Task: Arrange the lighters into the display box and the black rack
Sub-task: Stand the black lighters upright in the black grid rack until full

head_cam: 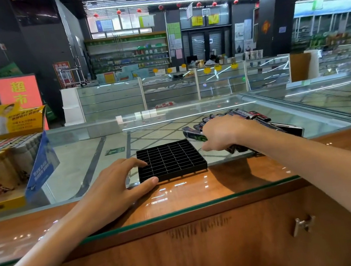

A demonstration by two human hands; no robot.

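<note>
A black grid rack with bare slots lies flat on the glass counter top, near its front. My left hand rests against the rack's left edge, thumb at its front corner and fingers on top. To the right of the rack lies a pile of dark lighters. My right hand is down on that pile with its fingers curled around lighters; the ones under the palm are hidden. At the far left stands a display box holding several rows of upright lighters.
A yellow carton sits behind the display box at the left. A blue flap of the box leans out toward the rack. The wooden counter edge runs under the glass, with a cabinet handle below. Shop counters stand beyond.
</note>
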